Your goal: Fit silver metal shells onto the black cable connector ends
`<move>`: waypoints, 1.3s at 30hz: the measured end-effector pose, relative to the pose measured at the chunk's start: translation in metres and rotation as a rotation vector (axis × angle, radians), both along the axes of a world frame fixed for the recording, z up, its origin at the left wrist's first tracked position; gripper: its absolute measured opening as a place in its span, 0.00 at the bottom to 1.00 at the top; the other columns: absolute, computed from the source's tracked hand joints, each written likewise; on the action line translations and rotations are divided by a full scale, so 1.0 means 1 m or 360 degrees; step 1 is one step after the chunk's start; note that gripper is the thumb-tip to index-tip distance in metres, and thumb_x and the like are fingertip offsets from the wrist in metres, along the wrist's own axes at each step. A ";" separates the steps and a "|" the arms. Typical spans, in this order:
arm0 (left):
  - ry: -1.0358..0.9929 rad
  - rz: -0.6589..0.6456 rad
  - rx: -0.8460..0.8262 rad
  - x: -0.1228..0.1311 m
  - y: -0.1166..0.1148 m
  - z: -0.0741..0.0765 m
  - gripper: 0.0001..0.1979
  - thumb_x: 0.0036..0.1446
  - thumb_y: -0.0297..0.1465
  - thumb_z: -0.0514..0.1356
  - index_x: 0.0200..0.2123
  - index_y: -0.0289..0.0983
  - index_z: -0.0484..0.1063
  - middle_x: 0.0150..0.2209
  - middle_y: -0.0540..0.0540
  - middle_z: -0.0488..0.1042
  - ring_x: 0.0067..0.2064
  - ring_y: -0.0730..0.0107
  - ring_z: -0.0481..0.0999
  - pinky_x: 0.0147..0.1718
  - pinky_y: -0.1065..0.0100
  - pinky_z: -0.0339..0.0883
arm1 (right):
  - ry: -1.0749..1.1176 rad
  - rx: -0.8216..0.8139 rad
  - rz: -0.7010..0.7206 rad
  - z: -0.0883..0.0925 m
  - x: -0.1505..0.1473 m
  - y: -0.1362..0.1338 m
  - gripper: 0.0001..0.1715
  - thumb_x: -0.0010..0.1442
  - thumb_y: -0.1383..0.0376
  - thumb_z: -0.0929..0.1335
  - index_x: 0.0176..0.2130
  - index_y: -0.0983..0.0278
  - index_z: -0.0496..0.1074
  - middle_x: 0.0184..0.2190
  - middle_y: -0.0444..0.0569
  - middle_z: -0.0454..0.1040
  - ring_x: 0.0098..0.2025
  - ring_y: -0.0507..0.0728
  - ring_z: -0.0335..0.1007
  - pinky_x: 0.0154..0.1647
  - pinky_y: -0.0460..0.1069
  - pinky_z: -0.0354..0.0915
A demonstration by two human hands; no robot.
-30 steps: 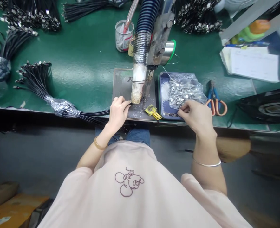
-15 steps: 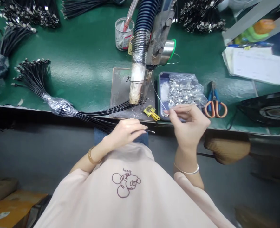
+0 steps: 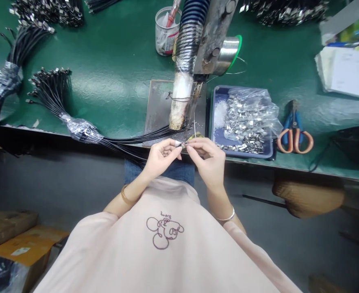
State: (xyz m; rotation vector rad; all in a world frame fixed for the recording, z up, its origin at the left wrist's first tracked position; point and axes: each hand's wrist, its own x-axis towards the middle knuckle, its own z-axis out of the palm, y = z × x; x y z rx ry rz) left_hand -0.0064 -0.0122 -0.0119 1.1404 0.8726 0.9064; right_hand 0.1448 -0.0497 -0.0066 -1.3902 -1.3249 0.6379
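Observation:
My left hand (image 3: 162,156) and my right hand (image 3: 206,156) meet fingertip to fingertip just in front of the bench edge. The left pinches the end of a thin black cable (image 3: 127,143) that runs from a taped bundle (image 3: 78,129). The right pinches a small metal shell (image 3: 183,144) against that cable end. A thin solder wire (image 3: 194,124) rises from beside the fingers. Just behind stands the soldering fixture with its white-wrapped nozzle (image 3: 179,106) on a grey plate (image 3: 157,106).
A blue tray (image 3: 217,99) with a bag of metal shells (image 3: 248,122) lies to the right, orange-handled scissors (image 3: 295,136) beyond it. Cable bundles (image 3: 5,77) lie at the left, a plastic cup (image 3: 165,30) and papers (image 3: 347,71) at the back. Cardboard boxes (image 3: 17,248) sit below left.
My right hand left the tray with a metal shell and came left. My left hand pulled a cable end off the plate. Both hands now meet at the bench edge.

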 end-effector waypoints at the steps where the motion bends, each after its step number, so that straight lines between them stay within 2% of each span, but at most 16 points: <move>1: 0.0001 -0.0006 0.0011 0.000 0.000 0.001 0.22 0.54 0.50 0.67 0.33 0.35 0.73 0.21 0.51 0.74 0.22 0.78 0.70 0.25 0.74 0.66 | 0.0019 -0.0006 0.0009 0.000 0.000 0.000 0.05 0.60 0.66 0.71 0.32 0.61 0.78 0.36 0.47 0.80 0.36 0.54 0.78 0.35 0.49 0.77; 5: 0.0054 0.0005 0.0116 0.002 -0.001 0.000 0.19 0.56 0.47 0.66 0.30 0.34 0.75 0.22 0.50 0.74 0.24 0.77 0.71 0.27 0.73 0.68 | 0.0031 -0.0009 0.0035 0.003 0.000 0.000 0.04 0.59 0.66 0.72 0.32 0.61 0.78 0.36 0.47 0.80 0.36 0.53 0.78 0.35 0.48 0.77; 8: 0.0131 0.0125 0.0268 0.004 -0.002 -0.001 0.17 0.56 0.43 0.66 0.30 0.34 0.76 0.27 0.48 0.76 0.27 0.76 0.72 0.29 0.73 0.68 | 0.0024 0.0000 0.0023 0.005 -0.001 0.000 0.05 0.60 0.66 0.71 0.31 0.61 0.78 0.36 0.47 0.80 0.36 0.53 0.78 0.35 0.48 0.76; 11: 0.0310 0.0220 0.0476 0.004 -0.003 -0.001 0.13 0.58 0.39 0.66 0.29 0.34 0.76 0.28 0.47 0.76 0.27 0.76 0.70 0.27 0.73 0.65 | 0.0013 -0.0014 0.0013 0.003 -0.002 0.000 0.05 0.60 0.66 0.71 0.31 0.61 0.78 0.36 0.47 0.80 0.36 0.53 0.78 0.35 0.48 0.76; 14: 0.0474 0.0211 0.0722 0.001 -0.002 0.000 0.11 0.60 0.35 0.64 0.29 0.34 0.77 0.26 0.49 0.74 0.25 0.77 0.66 0.25 0.74 0.61 | 0.0026 -0.0029 0.0028 0.001 0.001 0.000 0.05 0.60 0.66 0.71 0.31 0.61 0.77 0.36 0.47 0.80 0.37 0.53 0.78 0.36 0.49 0.77; 17: 0.0562 0.0165 0.0951 -0.002 -0.001 0.001 0.08 0.62 0.32 0.63 0.31 0.35 0.78 0.26 0.49 0.75 0.24 0.77 0.65 0.26 0.73 0.62 | 0.0025 -0.0034 0.0077 0.001 0.006 0.001 0.04 0.60 0.65 0.71 0.31 0.61 0.77 0.37 0.47 0.80 0.37 0.54 0.79 0.36 0.49 0.77; 22: 0.0609 0.0130 0.1195 0.001 -0.006 0.002 0.08 0.64 0.27 0.60 0.32 0.35 0.76 0.29 0.46 0.78 0.28 0.73 0.72 0.31 0.72 0.66 | -0.0030 -0.0022 0.0150 0.003 0.006 -0.001 0.05 0.60 0.68 0.70 0.31 0.61 0.75 0.38 0.48 0.80 0.38 0.55 0.80 0.37 0.50 0.78; 25: 0.0566 0.0089 0.0999 0.004 -0.012 0.004 0.10 0.65 0.28 0.56 0.31 0.35 0.73 0.27 0.48 0.76 0.27 0.73 0.72 0.31 0.71 0.66 | -0.0247 0.0165 0.0024 0.006 -0.001 -0.006 0.07 0.59 0.71 0.70 0.30 0.61 0.74 0.39 0.48 0.80 0.41 0.56 0.81 0.43 0.53 0.78; 28: 0.0312 -0.0063 0.0492 0.004 -0.013 0.006 0.15 0.66 0.37 0.57 0.29 0.36 0.69 0.22 0.51 0.71 0.23 0.76 0.68 0.26 0.73 0.63 | -0.0411 0.0315 -0.0072 0.006 -0.007 -0.009 0.08 0.59 0.72 0.70 0.30 0.60 0.75 0.39 0.48 0.81 0.43 0.57 0.80 0.47 0.55 0.77; 32: -0.0049 -0.0173 0.0015 0.000 -0.005 0.007 0.23 0.58 0.51 0.63 0.29 0.36 0.69 0.20 0.52 0.70 0.22 0.77 0.68 0.25 0.72 0.63 | -0.0070 0.0092 0.0029 0.001 -0.006 -0.006 0.04 0.61 0.68 0.71 0.33 0.60 0.76 0.38 0.47 0.80 0.39 0.56 0.81 0.39 0.51 0.78; 35: -0.0159 -0.0149 -0.0131 -0.001 0.000 0.006 0.23 0.54 0.50 0.66 0.29 0.36 0.71 0.19 0.52 0.70 0.21 0.78 0.67 0.24 0.72 0.62 | 0.0128 0.0072 -0.0033 -0.002 -0.004 -0.005 0.05 0.64 0.67 0.69 0.35 0.60 0.76 0.39 0.47 0.80 0.40 0.55 0.81 0.40 0.50 0.78; 39: -0.0187 -0.0075 -0.0193 0.003 0.003 0.005 0.20 0.49 0.45 0.71 0.27 0.34 0.72 0.19 0.54 0.68 0.21 0.80 0.64 0.22 0.74 0.59 | -0.0119 0.0340 -0.0171 0.001 -0.004 -0.009 0.05 0.65 0.70 0.68 0.37 0.60 0.75 0.39 0.47 0.80 0.41 0.55 0.81 0.40 0.50 0.77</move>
